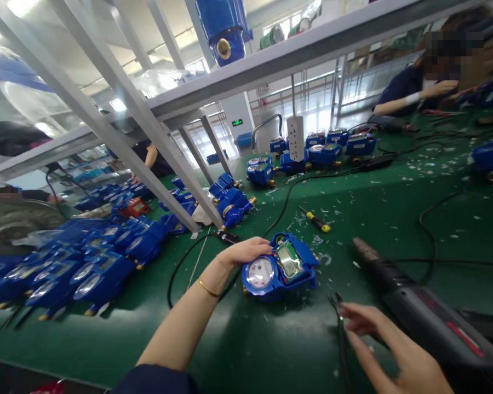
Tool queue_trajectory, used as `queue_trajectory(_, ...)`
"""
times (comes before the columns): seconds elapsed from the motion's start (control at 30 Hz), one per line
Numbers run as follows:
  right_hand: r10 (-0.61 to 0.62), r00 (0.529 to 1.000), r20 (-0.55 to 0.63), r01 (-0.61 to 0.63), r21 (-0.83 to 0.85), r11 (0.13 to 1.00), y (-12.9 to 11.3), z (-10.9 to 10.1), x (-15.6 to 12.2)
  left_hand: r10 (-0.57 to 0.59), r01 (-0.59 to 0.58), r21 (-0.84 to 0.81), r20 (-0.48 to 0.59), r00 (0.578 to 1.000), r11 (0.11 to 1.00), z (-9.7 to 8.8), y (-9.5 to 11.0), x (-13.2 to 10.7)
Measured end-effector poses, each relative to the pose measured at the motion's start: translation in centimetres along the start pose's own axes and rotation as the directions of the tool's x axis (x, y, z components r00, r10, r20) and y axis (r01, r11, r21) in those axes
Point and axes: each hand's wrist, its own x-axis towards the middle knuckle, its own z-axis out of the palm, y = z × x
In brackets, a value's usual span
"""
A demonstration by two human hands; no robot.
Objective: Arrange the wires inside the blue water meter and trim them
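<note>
A blue water meter [280,269] with a white dial and an exposed green circuit board lies on the green table mat [238,339] in front of me. My left hand [246,251] rests on its upper left side, fingers curved over the housing. My right hand [394,347] hovers low at the right, fingers spread and open, its fingertips touching thin black pliers or tweezers [340,323] that lie on the mat.
A black heat gun [427,312] lies at right with cables. A yellow-handled screwdriver [317,221] sits behind the meter. Several blue meters [94,262] crowd the left and far side. A grey metal frame [148,137] slants overhead. Another person [427,82] works at far right.
</note>
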Motion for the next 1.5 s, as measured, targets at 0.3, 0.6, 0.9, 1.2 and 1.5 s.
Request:
queue_trajectory(0.3,0.109,0.982,0.156,-0.114,0.022,0.993,-1.3,4.7,-2.4,-0.05,0.016,0.129,0.273,0.961,0.992,2.9,-2.5,-2.2)
queue_trajectory(0.6,0.006,0.894,0.449,-0.126,0.239,0.963,-0.6,6.1,1.1,0.025,-0.105,0.234,0.321,0.947,0.967,2.3,0.4,-3.3)
queue_trajectory(0.9,-0.101,0.937,0.333,0.026,0.22,0.975,0.0,7.4,1.0,0.337,-0.36,0.722,0.184,0.923,0.591,7.8,7.2,-9.1)
queue_trajectory(1.2,-0.132,0.968,0.211,0.095,0.176,0.98,-0.5,8.1,0.9,0.31,-0.228,0.966,0.181,0.933,0.124,11.9,6.5,-7.6)
queue_trajectory(1.5,-0.087,0.969,0.231,0.053,0.151,0.987,-0.4,7.6,1.4,0.327,-0.21,0.872,0.061,0.943,0.443,9.4,7.3,-8.6)
